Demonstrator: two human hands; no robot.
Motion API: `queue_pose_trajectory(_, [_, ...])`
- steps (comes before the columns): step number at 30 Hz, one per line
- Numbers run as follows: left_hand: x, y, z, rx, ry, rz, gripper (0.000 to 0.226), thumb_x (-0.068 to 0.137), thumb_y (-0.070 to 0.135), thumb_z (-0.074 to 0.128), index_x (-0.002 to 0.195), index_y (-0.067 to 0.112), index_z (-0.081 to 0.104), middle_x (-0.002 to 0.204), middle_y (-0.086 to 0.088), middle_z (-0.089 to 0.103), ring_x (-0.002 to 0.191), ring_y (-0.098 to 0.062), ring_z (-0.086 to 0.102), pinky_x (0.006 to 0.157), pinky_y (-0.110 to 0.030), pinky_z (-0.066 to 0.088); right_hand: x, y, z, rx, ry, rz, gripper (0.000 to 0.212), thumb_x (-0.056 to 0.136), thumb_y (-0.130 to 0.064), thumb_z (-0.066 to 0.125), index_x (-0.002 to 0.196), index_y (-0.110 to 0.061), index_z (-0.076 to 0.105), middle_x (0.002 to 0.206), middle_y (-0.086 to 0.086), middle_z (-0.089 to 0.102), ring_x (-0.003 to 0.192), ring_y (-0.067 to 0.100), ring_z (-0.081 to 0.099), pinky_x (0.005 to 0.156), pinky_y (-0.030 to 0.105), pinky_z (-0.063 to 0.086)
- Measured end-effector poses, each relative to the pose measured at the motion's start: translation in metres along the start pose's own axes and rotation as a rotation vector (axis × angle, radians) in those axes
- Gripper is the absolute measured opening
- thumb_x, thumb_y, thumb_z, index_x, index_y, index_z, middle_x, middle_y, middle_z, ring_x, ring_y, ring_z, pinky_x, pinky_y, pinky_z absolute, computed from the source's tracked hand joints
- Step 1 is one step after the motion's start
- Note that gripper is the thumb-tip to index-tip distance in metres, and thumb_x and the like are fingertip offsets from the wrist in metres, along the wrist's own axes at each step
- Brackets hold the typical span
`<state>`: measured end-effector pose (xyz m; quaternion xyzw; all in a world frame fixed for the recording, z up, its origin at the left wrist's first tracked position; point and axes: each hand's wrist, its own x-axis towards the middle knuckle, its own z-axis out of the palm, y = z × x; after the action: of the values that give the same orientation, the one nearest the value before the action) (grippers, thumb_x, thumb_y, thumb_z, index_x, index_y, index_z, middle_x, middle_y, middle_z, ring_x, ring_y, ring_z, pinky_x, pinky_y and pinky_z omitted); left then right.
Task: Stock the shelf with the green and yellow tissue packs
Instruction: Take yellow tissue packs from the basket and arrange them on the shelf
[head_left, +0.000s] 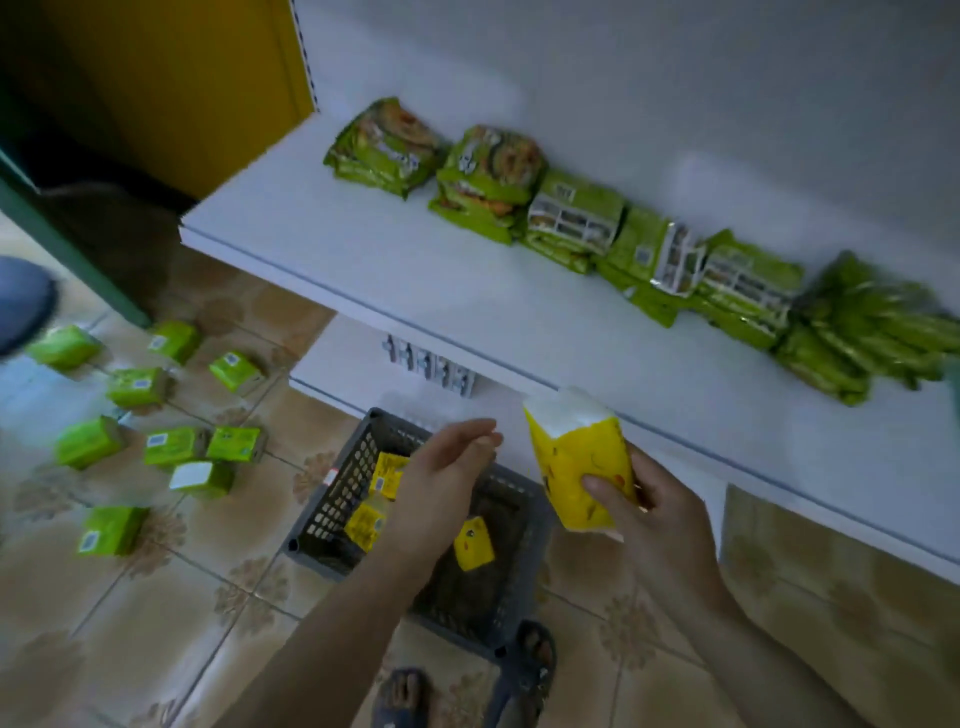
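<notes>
My right hand (657, 525) grips a yellow tissue pack (579, 462), tilted, just below the front edge of the white shelf (415, 270). My left hand (447, 483) hovers over a grey plastic basket (327, 509) with fingers loosely curled and nothing in it. Three yellow packs (472, 543) lie in the basket. Several green tissue packs (174, 447) are scattered on the tiled floor at the left.
Stacks of green snack packets (483, 182) run in a row along the back of the shelf, leaving its front bare. A lower shelf (343, 358) sits behind the basket. My sandalled feet (524, 660) stand beside the basket. A yellow panel (171, 78) rises at upper left.
</notes>
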<state>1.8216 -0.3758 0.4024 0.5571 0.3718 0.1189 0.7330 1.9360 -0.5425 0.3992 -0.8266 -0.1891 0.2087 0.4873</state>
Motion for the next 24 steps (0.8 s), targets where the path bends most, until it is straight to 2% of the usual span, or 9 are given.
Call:
queue_pose_trajectory(2, [-0.019,0.036,0.012,0.003,-0.082,0.076,0.019,0.094,0.017,0.055,0.104,0.025,0.069,0.109,0.004,0.07,0.103,-0.009,0.064,0.085,-0.021,0.049,-0.023,-0.034,-0.029,0.033,0.087,-0.026,0.039,0.083,-0.02,0.071,0.119,-0.032,0.065,0.102,-0.026,0.069,0.093,-0.006,0.064,0.08,0.015,0.05])
queue_pose_trajectory(4, [-0.033,0.071,0.027,0.019,-0.181,0.149,0.019,0.094,0.018,0.055,0.105,0.025,0.068,0.109,0.006,0.07,0.104,-0.007,0.064,0.083,-0.017,0.046,-0.038,-0.062,-0.056,0.075,0.165,-0.067,0.042,0.081,-0.016,0.072,0.12,-0.03,0.065,0.104,-0.026,0.069,0.093,-0.006,0.064,0.077,0.012,0.05])
queue_pose_trajectory(6, [-0.045,0.105,0.046,0.047,-0.268,0.209,0.019,0.094,0.021,0.055,0.108,0.027,0.068,0.11,0.008,0.07,0.106,-0.008,0.063,0.085,-0.019,0.044,-0.051,-0.087,-0.083,0.133,0.233,-0.103,0.045,0.078,-0.014,0.074,0.121,-0.025,0.065,0.105,-0.023,0.069,0.094,-0.002,0.066,0.075,0.012,0.051])
queue_pose_trajectory(9, [-0.06,0.151,0.082,0.094,-0.349,0.338,0.019,0.094,0.018,0.056,0.103,0.029,0.068,0.106,0.008,0.071,0.103,-0.008,0.064,0.085,-0.021,0.045,-0.067,-0.119,-0.127,0.205,0.337,-0.154,0.049,0.069,-0.025,0.075,0.118,-0.028,0.067,0.105,-0.011,0.073,0.097,0.012,0.068,0.083,0.032,0.053])
queue_pose_trajectory(10, [-0.065,0.166,0.095,0.111,-0.372,0.39,0.02,0.094,0.017,0.056,0.101,0.03,0.069,0.104,0.009,0.072,0.101,-0.007,0.065,0.084,-0.019,0.047,-0.072,-0.128,-0.143,0.208,0.361,-0.177,0.047,0.068,-0.026,0.075,0.114,-0.029,0.068,0.102,-0.01,0.073,0.096,0.014,0.069,0.083,0.033,0.053])
queue_pose_trajectory(14, [-0.085,0.22,0.152,0.134,-0.472,0.528,0.02,0.094,0.013,0.055,0.105,0.023,0.069,0.102,0.006,0.073,0.095,-0.001,0.066,0.079,-0.011,0.046,-0.087,-0.157,-0.209,0.177,0.458,-0.32,0.039,0.07,-0.014,0.076,0.107,-0.023,0.071,0.09,-0.01,0.075,0.083,0.004,0.068,0.067,0.009,0.049])
queue_pose_trajectory(17, [-0.097,0.25,0.196,0.136,-0.524,0.604,0.019,0.094,0.018,0.055,0.106,0.025,0.068,0.1,0.012,0.073,0.097,-0.003,0.066,0.083,-0.016,0.048,-0.094,-0.17,-0.26,0.156,0.517,-0.414,0.041,0.072,-0.001,0.075,0.108,-0.022,0.07,0.091,-0.014,0.074,0.081,-0.002,0.068,0.068,0.007,0.049])
queue_pose_trajectory(21, [-0.106,0.274,0.258,0.151,-0.564,0.735,0.02,0.094,0.016,0.055,0.107,0.025,0.068,0.099,0.014,0.073,0.097,0.001,0.065,0.08,-0.007,0.046,-0.096,-0.175,-0.327,0.149,0.615,-0.525,0.044,0.072,0.002,0.074,0.107,-0.023,0.069,0.094,-0.019,0.073,0.084,-0.006,0.067,0.069,0.004,0.047])
queue_pose_trajectory(24, [-0.102,0.284,0.304,0.253,-0.554,0.883,0.021,0.094,0.02,0.056,0.108,0.033,0.066,0.102,0.02,0.07,0.103,0.003,0.061,0.085,-0.011,0.045,-0.093,-0.174,-0.373,0.116,0.687,-0.607,0.043,0.074,0.0,0.074,0.107,-0.027,0.069,0.094,-0.024,0.071,0.087,-0.01,0.065,0.072,0.002,0.045])
